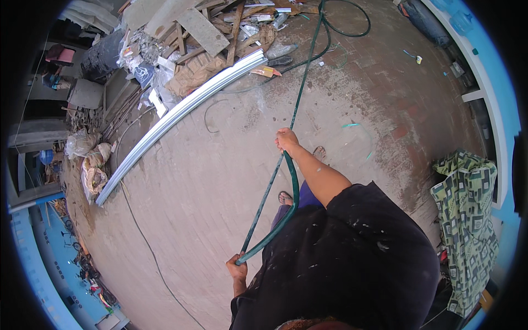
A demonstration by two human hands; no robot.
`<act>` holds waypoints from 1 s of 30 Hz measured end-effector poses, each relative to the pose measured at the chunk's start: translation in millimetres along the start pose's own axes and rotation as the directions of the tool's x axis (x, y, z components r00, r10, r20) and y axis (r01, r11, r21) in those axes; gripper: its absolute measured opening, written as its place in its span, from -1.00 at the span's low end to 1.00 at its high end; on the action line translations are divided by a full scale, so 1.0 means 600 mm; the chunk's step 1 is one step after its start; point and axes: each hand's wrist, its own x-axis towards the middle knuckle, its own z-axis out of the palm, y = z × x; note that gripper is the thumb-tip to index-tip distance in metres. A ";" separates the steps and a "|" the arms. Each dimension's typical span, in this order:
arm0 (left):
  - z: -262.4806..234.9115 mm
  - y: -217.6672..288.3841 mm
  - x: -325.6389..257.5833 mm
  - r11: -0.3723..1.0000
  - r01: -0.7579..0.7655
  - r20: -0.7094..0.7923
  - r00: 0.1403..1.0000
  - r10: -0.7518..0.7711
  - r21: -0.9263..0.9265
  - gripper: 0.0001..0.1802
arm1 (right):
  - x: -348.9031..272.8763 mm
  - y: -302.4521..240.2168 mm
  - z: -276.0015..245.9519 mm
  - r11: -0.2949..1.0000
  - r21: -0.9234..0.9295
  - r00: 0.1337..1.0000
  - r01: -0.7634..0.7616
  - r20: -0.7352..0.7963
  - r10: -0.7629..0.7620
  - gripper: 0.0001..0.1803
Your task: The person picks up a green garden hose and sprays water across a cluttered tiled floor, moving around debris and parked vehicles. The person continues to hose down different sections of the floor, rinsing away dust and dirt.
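A long dark green hose runs down from the far side of the floor to my hands. My right hand is stretched out in front, closed around it. Nearer my body, on the left, my left hand is closed on the hose where it bends back. Between the two hands the hose makes a narrow loop, one side straight and the other bowed toward my dark shirt. Beyond my right hand it stretches on and lies in loose coils near the top edge. Both hands' fingers are wrapped round the hose.
Long pale metal strips lie on the paved floor before a heap of wooden boards and rubbish. A thin cable crosses the floor at left. Patterned green cloth hangs at right. Sandalled feet stand below my arms.
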 end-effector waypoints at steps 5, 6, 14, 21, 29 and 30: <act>-0.027 -0.179 -0.091 0.989 0.124 -0.120 0.984 -0.133 -0.084 -0.51 | -0.073 0.118 0.086 0.998 -0.064 0.999 -0.011 -0.044 0.008 -0.73; -0.032 -0.182 -0.094 0.986 0.117 -0.134 0.982 -0.133 -0.120 -0.51 | -0.077 0.136 0.080 0.999 -0.044 0.997 -0.006 -0.080 0.003 -0.73; -0.014 -0.130 0.018 0.982 -0.186 0.028 0.982 0.187 -0.029 -0.50 | -0.136 0.129 -0.158 0.968 0.193 0.907 0.160 -0.416 -0.067 -0.79; -0.001 -0.023 0.124 0.889 -0.452 0.165 0.885 0.436 0.076 -0.48 | -0.201 0.179 -0.347 0.914 0.315 0.807 0.255 -0.591 -0.021 -0.76; 0.006 0.048 0.152 0.808 -0.580 0.340 0.784 0.520 0.102 -0.43 | -0.293 0.318 -0.444 0.765 0.552 0.748 0.331 -0.648 0.144 -0.75; 0.015 0.059 0.154 0.780 -0.615 0.363 0.757 0.544 0.116 -0.43 | -0.316 0.338 -0.470 0.737 0.569 0.705 0.365 -0.686 0.180 -0.76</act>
